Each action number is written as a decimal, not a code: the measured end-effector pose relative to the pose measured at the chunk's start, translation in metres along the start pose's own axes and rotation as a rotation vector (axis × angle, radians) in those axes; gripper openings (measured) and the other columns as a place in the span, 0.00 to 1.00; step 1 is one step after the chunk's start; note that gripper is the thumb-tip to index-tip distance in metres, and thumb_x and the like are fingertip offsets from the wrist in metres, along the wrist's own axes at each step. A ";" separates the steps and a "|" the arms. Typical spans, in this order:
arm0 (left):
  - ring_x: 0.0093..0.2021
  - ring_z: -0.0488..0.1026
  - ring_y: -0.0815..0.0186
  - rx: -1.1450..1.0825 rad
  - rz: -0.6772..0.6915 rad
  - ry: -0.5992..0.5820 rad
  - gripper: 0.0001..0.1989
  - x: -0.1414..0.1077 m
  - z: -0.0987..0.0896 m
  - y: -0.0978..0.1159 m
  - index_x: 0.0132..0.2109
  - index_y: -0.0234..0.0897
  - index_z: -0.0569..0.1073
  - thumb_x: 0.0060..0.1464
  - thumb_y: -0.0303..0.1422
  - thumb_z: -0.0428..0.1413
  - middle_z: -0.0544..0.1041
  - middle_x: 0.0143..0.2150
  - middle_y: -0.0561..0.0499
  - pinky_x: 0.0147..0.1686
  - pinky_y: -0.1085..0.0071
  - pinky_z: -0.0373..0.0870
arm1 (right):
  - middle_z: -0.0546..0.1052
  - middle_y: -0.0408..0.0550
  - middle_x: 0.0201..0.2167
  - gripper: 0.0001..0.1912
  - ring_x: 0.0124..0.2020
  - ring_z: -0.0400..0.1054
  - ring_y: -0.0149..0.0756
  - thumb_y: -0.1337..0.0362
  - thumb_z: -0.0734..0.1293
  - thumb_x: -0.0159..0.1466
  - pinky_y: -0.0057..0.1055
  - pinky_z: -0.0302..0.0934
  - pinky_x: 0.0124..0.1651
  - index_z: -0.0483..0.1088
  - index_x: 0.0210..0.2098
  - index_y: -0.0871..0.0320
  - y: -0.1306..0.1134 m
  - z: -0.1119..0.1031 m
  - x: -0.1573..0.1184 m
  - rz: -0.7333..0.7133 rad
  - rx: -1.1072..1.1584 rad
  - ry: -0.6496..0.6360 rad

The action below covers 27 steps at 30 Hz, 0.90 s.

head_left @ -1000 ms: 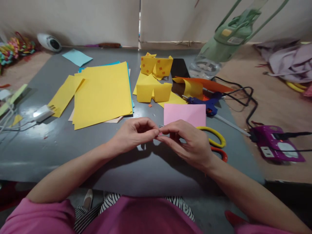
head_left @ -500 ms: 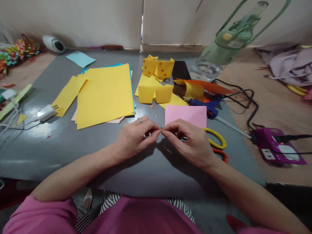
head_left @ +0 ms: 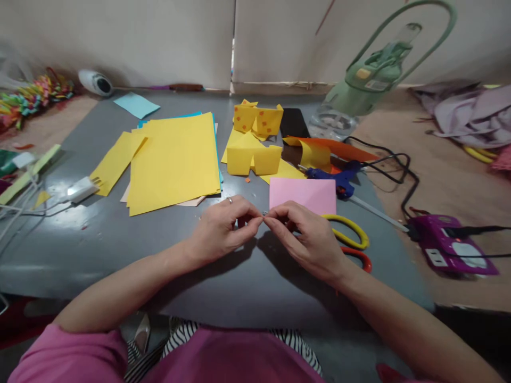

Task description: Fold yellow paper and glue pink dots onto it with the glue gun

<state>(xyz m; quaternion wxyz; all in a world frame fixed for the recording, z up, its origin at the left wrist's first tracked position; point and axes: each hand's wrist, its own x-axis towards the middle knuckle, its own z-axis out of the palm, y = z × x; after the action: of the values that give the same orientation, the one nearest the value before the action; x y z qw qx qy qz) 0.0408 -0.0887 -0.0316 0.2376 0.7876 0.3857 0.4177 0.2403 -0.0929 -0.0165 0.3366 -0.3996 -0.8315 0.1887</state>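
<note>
My left hand (head_left: 225,226) and my right hand (head_left: 305,236) meet fingertip to fingertip above the table, each closed in a pinch. Whatever lies between the fingertips is too small to make out. A pink paper sheet (head_left: 303,192) lies just behind my right hand. Beneath that hand rest scissors with a yellow handle loop (head_left: 353,231) and a red one; their blades are mostly hidden. Beyond my hands stand a folded plain yellow paper piece (head_left: 266,160) and a yellow one with orange spots (head_left: 268,121).
A stack of yellow paper (head_left: 175,165) lies left of centre, a yellow strip (head_left: 115,162) beside it. To the right are a blue glue gun (head_left: 343,178), a green bottle (head_left: 359,85) and a purple power strip (head_left: 451,244). A white plug (head_left: 82,189) lies at left.
The camera view has shifted slightly, so the table things appear a little lower. Both hands keep the same fingertip pinch, with barely any movement.
</note>
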 end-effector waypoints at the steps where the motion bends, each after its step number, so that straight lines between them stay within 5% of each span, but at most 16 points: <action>1: 0.26 0.65 0.76 0.002 0.007 -0.003 0.05 0.000 0.000 -0.001 0.36 0.35 0.75 0.61 0.28 0.56 0.74 0.29 0.56 0.30 0.78 0.64 | 0.73 0.43 0.28 0.07 0.27 0.66 0.29 0.63 0.63 0.71 0.27 0.59 0.30 0.68 0.36 0.56 0.001 0.000 0.000 -0.005 -0.018 0.002; 11: 0.29 0.68 0.73 0.047 0.142 0.015 0.06 0.000 -0.001 0.004 0.37 0.36 0.73 0.63 0.29 0.53 0.74 0.30 0.54 0.30 0.77 0.65 | 0.73 0.43 0.29 0.07 0.28 0.68 0.31 0.63 0.60 0.72 0.27 0.61 0.31 0.65 0.36 0.55 0.001 0.002 0.001 -0.049 -0.086 -0.020; 15: 0.28 0.67 0.74 0.025 0.090 0.044 0.07 0.000 0.000 0.003 0.36 0.36 0.72 0.63 0.31 0.53 0.73 0.29 0.55 0.31 0.77 0.65 | 0.74 0.44 0.31 0.04 0.30 0.69 0.31 0.63 0.62 0.71 0.27 0.62 0.32 0.67 0.40 0.55 0.000 -0.001 0.002 -0.049 -0.068 -0.002; 22: 0.30 0.71 0.70 0.124 0.042 -0.094 0.09 0.000 0.000 -0.002 0.36 0.36 0.74 0.62 0.32 0.51 0.76 0.31 0.51 0.30 0.74 0.65 | 0.73 0.45 0.29 0.06 0.28 0.67 0.33 0.65 0.61 0.70 0.29 0.59 0.31 0.68 0.37 0.57 0.001 0.000 0.003 -0.060 -0.119 -0.096; 27: 0.29 0.73 0.73 -0.128 -0.152 -0.126 0.06 0.004 -0.006 0.002 0.40 0.36 0.77 0.59 0.33 0.57 0.79 0.35 0.51 0.32 0.75 0.69 | 0.74 0.45 0.29 0.08 0.28 0.67 0.32 0.64 0.61 0.70 0.29 0.59 0.32 0.69 0.36 0.58 -0.001 0.000 0.004 0.073 -0.039 -0.085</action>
<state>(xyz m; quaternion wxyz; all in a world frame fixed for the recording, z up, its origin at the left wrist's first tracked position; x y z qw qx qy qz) 0.0376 -0.0868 -0.0247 0.3423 0.7640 0.4011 0.3718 0.2377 -0.0907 -0.0145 0.2857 -0.4278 -0.8336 0.2013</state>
